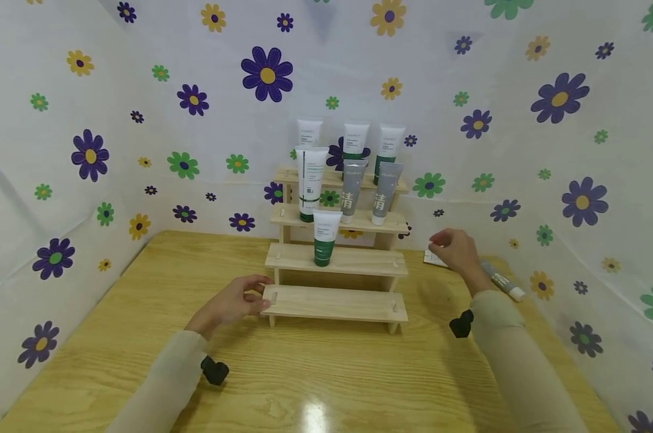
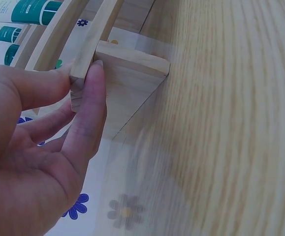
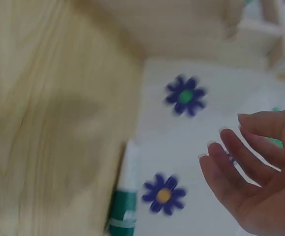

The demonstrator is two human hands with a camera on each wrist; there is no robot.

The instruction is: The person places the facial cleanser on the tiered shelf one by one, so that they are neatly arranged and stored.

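Note:
A stepped wooden display rack [image 1: 334, 304] stands on the table with its lowest board toward me. At that board's left end, my left hand [image 1: 237, 300] pinches the wood between thumb and fingers; the left wrist view shows the left hand [image 2: 44, 128] gripping the board end [image 2: 80, 81]. My right hand [image 1: 456, 249] hovers on the right with relaxed, bent fingers. A white tube [image 1: 433, 258] lies near it, partly hidden by the hand. In the right wrist view the right hand [image 3: 253, 172] holds nothing, and a white and green tube [image 3: 125, 196] lies on the table.
Several white-and-green tubes stand on the rack, one [image 1: 326, 237] on the second step and one [image 1: 311, 183] on the third. Beside that one stand two grey tubes, including this grey tube [image 1: 387, 193]. Another grey tube [image 1: 504, 281] lies by the flowered cloth wall [image 1: 543, 288].

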